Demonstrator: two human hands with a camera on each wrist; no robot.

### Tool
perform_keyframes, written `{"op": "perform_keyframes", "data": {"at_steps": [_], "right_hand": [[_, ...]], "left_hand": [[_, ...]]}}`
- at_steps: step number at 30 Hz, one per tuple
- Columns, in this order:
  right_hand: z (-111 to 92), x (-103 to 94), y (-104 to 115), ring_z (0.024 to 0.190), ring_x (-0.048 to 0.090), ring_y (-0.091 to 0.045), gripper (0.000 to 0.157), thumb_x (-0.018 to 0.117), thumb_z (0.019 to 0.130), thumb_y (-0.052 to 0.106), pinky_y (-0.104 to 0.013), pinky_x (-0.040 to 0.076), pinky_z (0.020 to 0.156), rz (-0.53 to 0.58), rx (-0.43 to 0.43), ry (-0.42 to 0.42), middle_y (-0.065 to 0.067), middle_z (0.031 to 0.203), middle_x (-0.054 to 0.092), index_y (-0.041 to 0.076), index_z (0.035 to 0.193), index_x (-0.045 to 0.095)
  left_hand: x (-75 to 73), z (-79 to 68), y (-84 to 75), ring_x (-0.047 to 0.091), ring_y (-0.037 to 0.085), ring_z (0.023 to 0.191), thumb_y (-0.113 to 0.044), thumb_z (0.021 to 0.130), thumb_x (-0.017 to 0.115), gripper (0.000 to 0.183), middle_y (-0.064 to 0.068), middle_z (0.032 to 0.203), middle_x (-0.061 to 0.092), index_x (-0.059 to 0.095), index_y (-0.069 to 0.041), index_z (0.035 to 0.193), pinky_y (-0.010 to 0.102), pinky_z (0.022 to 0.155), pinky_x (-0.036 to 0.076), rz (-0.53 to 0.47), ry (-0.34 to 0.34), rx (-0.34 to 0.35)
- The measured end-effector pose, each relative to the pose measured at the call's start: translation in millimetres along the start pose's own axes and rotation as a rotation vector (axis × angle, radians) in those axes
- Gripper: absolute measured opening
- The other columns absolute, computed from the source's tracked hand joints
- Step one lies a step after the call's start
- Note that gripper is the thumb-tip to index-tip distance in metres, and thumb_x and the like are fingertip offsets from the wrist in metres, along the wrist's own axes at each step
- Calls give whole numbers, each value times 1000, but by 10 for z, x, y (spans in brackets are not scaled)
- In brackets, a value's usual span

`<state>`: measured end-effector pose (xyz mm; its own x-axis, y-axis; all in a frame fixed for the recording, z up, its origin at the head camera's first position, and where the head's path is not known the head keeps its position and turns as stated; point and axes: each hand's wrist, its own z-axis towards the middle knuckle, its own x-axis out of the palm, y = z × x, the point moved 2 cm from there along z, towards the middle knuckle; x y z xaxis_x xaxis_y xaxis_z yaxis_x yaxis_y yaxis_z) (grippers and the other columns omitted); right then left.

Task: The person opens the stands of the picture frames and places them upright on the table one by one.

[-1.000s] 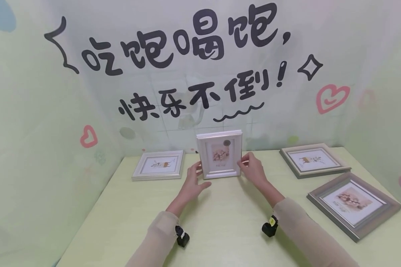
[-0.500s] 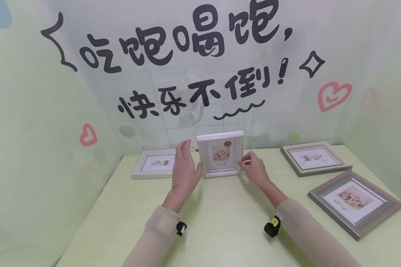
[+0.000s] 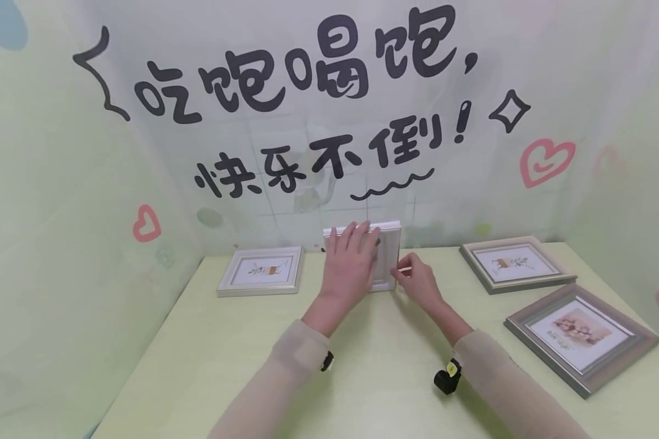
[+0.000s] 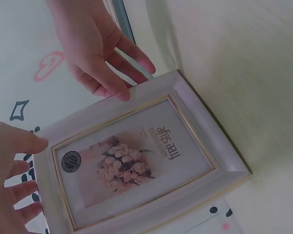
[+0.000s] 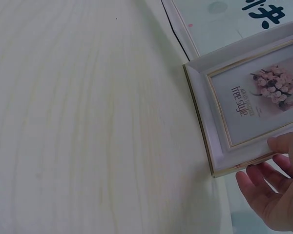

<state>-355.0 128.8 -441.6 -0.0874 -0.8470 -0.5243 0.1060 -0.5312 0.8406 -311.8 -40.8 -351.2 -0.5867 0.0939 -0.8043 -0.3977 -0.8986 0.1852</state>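
A white picture frame (image 3: 387, 265) with a gold inner line and a pink flower print (image 4: 122, 165) stands upright at the back middle of the table. My right hand (image 3: 418, 281) pinches its right edge, thumb on the front and fingers behind, as the right wrist view shows (image 5: 278, 187). In the head view my left hand (image 3: 347, 271) covers much of the frame's front, fingers pointing up and nearly straight. The left wrist view has the left thumb (image 4: 31, 144) and fingertips right at the frame's top edge. A round dark sticker (image 4: 71, 161) marks one corner of the print.
Another white frame with a deer print (image 3: 260, 271) lies flat at the back left. On the right lie a beige frame with a deer print (image 3: 518, 263) and a larger brown-grey one with a flower print (image 3: 582, 335). A printed backdrop (image 3: 285, 183) hangs directly behind the table.
My left hand has left the white frame's left edge, risen, and moved right across its front to the top. The right hand keeps its pinch, and the frame stays upright in place.
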Motion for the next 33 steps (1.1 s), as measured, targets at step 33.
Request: {"op": "perform_keyframes", "data": {"at_steps": [33], "right_hand": [[-325,-166,139,86,67,-23,25,56,86,-4,-32,59,71,26,-124,361,-25,112,64,-6,111,51]], "left_hand": [[-2,-45,-9,39,29,118,-67,82,64,68,9,124,42,43,-13,117,55,114,32,-24,-28,-9]]}}
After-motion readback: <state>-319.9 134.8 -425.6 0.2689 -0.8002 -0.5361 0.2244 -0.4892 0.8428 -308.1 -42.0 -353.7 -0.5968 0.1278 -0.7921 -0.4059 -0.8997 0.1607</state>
